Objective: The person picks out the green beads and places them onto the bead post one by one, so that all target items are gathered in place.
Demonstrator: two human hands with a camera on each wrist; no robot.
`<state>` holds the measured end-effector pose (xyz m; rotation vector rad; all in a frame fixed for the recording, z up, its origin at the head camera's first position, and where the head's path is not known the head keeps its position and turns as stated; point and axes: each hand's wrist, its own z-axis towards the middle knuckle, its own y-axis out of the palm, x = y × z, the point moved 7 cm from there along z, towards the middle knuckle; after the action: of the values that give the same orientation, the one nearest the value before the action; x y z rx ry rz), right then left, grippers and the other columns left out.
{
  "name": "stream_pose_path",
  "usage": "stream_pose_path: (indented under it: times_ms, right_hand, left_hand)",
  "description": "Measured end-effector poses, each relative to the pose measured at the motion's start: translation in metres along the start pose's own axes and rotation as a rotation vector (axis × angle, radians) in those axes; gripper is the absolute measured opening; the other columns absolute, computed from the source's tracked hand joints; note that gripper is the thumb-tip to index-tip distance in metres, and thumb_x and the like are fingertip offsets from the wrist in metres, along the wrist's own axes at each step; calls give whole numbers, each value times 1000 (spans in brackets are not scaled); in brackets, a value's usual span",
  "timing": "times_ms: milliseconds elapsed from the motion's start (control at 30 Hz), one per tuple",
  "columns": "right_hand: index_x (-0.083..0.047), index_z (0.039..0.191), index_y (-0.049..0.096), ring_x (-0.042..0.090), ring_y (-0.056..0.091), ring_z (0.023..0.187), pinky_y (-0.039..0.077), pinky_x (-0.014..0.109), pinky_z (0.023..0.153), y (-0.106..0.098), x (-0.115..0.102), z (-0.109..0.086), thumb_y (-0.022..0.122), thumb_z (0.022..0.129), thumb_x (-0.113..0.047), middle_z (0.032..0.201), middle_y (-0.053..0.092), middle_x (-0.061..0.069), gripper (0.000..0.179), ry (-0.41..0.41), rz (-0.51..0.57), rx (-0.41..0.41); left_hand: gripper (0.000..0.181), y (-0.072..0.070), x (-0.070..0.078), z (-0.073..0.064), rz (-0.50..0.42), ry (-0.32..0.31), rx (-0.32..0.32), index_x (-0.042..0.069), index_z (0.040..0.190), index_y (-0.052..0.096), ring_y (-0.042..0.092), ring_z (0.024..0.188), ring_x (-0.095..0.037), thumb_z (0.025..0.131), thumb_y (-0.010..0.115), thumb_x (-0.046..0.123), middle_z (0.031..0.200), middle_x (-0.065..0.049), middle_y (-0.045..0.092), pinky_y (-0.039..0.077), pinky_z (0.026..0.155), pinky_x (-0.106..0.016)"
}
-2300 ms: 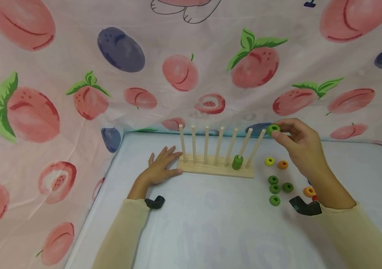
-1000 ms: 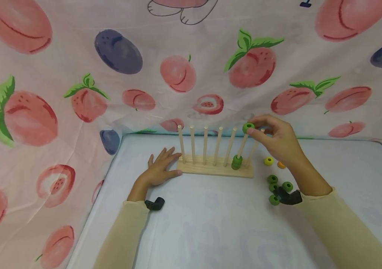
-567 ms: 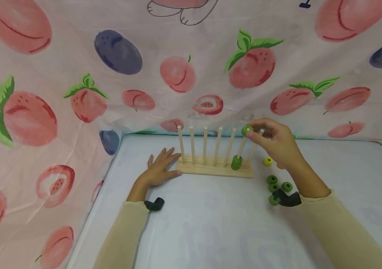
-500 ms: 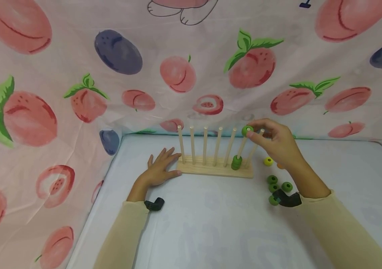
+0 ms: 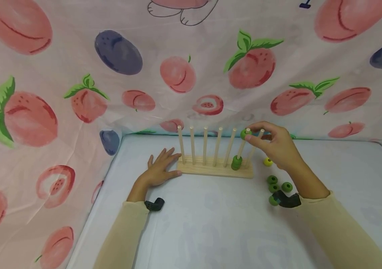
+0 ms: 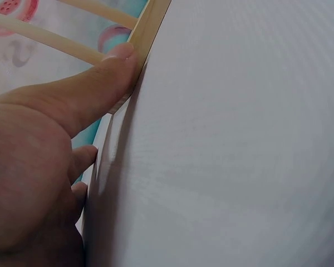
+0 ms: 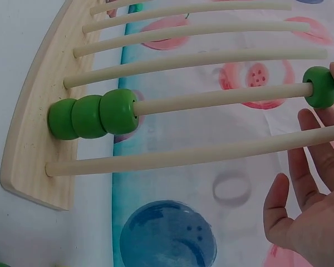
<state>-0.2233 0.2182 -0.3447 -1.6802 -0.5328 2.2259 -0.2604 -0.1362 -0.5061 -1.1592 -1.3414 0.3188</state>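
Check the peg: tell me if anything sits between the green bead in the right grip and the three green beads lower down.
Nothing visible does. The right grip holds the bead around the top of the peg, which shows bare wood down to the three stacked beads. The end peg stands alongside, not across that path.

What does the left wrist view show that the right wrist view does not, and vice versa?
Only left wrist view: the left hand up close, thumb against the wooden rack.
Only right wrist view: the right hand, the green bead it pinches high on one peg, and three green beads stacked at that peg's base.
Both: the rack, bare pegs, white tabletop and fruit-print cloth.
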Motion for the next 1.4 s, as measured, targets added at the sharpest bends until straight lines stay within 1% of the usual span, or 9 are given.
stream_pose_path:
  times_ms: [367,500,600,733,833,1000,1100,1300,1400]
  right_hand:
    - [-9,119,71,14,56,104,45,24,91,0,-1,2,72,97,-21,105,68,-4,25,-26,16,4]
    - [-10,120,71,12,58,105,45,22,94,-3,-2,0,71,98,-24,107,69,-7,26,-13,-9,7]
    - [-12,119,72,11,58,107,45,21,94,-6,2,-2,71,98,-28,110,69,-5,26,19,-43,3]
    - [-18,118,71,11,61,107,49,19,89,-11,16,-9,70,98,-37,116,69,-4,28,90,-101,-34]
    - [-19,118,70,10,63,105,50,16,86,-16,30,-16,68,98,-40,117,69,-4,29,118,-155,-59]
    - [-20,122,69,2,61,103,46,8,86,-25,52,-28,66,98,-45,116,72,-1,35,149,-236,-76]
    - [-19,123,69,-4,59,102,46,9,84,-29,64,-35,66,98,-47,116,73,0,37,174,-271,-92]
    - [-16,121,70,-8,57,99,47,10,82,-40,82,-48,68,99,-39,115,72,3,32,135,-304,-116]
    - [-16,120,71,-9,56,98,46,9,81,-46,92,-54,69,98,-38,113,72,3,31,139,-319,-136]
  left_hand:
    - [76,-1,1,1,-1,4,6,29,159,38,-6,161,-29,94,67,55,174,0,11,-16,119,-67]
    - [76,0,1,1,0,8,3,29,159,37,-6,161,-29,94,67,55,174,0,11,-15,119,-68]
    - [76,0,1,1,4,11,3,29,159,37,-6,161,-29,94,67,55,174,0,11,-15,119,-68]
    - [76,0,0,2,10,7,6,30,159,37,-6,161,-28,94,67,55,174,0,11,-15,119,-67]
    - [76,1,-1,1,10,7,6,29,159,37,-6,161,-29,94,67,55,174,-1,11,-15,119,-68]
    - [76,1,-1,1,11,3,4,30,159,36,-6,161,-28,94,66,56,174,0,11,-15,119,-67]
    - [76,0,-1,0,9,2,7,30,159,37,-6,161,-28,94,66,56,174,0,11,-15,120,-67]
    - [77,0,-1,0,7,-4,0,30,160,36,-6,161,-26,94,67,56,174,1,11,-15,120,-66]
    - [77,0,-1,0,7,-1,-1,29,160,36,-6,161,-27,94,66,56,174,1,11,-15,120,-67]
